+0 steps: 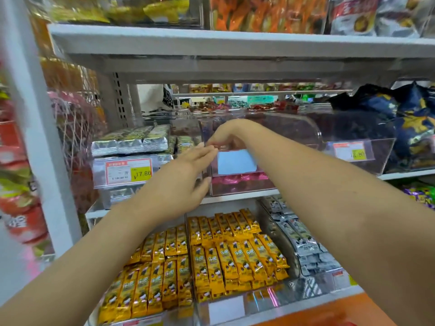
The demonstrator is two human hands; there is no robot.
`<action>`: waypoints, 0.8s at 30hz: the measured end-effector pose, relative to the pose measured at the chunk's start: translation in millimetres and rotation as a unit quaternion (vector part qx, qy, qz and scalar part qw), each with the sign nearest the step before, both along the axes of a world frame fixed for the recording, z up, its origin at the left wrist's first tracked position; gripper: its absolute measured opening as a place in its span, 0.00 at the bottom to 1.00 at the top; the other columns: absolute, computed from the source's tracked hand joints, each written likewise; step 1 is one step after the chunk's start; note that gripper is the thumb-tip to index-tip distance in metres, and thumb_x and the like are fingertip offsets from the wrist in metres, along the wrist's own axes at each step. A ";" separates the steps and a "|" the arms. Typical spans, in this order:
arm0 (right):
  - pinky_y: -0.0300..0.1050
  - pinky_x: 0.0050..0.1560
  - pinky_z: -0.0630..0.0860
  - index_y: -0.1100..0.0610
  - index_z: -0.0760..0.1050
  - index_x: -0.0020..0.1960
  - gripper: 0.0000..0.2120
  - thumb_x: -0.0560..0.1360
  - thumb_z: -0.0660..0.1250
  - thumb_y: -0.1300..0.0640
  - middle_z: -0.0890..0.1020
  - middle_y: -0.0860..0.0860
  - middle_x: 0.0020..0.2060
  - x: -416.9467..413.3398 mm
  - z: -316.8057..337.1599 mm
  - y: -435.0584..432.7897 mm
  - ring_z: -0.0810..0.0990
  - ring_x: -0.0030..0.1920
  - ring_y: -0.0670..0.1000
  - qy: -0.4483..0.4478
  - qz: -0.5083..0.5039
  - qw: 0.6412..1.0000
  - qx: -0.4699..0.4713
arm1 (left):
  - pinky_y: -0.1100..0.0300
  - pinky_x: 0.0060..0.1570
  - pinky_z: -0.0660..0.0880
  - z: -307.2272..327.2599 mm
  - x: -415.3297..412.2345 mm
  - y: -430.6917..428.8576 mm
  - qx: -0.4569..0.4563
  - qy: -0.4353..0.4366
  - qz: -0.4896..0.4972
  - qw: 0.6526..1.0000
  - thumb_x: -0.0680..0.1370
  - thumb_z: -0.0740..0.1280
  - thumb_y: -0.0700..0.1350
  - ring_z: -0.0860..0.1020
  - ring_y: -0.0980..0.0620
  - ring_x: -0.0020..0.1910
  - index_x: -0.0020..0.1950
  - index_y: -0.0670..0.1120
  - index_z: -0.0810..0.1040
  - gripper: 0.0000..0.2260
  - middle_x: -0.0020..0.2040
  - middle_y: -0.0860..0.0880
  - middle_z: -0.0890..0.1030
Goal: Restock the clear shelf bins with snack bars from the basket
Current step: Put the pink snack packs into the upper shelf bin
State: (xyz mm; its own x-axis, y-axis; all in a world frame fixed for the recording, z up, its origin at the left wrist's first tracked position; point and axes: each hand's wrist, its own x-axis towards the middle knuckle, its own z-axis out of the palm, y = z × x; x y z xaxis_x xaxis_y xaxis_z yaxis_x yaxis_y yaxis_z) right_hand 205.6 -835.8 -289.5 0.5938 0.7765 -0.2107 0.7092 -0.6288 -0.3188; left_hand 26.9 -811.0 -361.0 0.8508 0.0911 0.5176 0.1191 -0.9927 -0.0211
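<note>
Pink bars (237,180) lie in a shallow layer at the bottom of the clear bin (247,188) on the mid shelf (240,199), so there's plenty of room above them. They look like small foil-wrapped pcs: prob. light, crinkly and a bit slick, with a firm core that could snap if squeezed. Best taken by the long sides, a few at a time, not by the crimped ends. The bin itself looks like thin stiff acrylic, rigid but easy to skid on the shelf, so steady it at a front corner. A blank label (235,162) sits on the bin front. The right hand (227,137) is at the bin's top front lip, fingers curled down. Whether it's pinching a bar or the lip I can't tell, it's too small and blurred. The left hand (186,184) is released, fingers (210,150) straight and meeting the right's fingertips at that lip, thumb near the bin's left front corner. Left of the bin are silver packs (131,140) w/ a 17.80 price tag (128,171) below them. Right of the bin are dark blue bags (409,128). Below the bin are rows of yellow bars (211,255). Well below it, at the frame's bottom edge, is an orange surface (329,311), poss. the basket, can't confirm.
</note>
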 end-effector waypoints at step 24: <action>0.37 0.38 0.69 0.58 0.72 0.32 0.22 0.77 0.63 0.44 0.73 0.51 0.27 -88.0 -90.9 -215.5 0.74 0.39 0.52 -0.209 0.137 0.966 0.064 | 0.54 0.29 0.64 -136.9 -27.1 -96.5 -0.128 0.099 -0.044 0.986 0.78 0.56 0.57 0.69 0.51 0.25 0.27 0.47 0.68 0.22 0.25 0.48 0.73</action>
State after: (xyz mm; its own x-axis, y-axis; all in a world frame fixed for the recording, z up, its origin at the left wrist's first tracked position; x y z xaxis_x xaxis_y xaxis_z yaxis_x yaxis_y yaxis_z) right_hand 117.6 -1051.4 -380.4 0.3747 0.9205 0.1110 0.9271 -0.3735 -0.0319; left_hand -0.2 -907.5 -498.0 0.9430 0.1187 0.3110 0.0513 -0.9749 0.2167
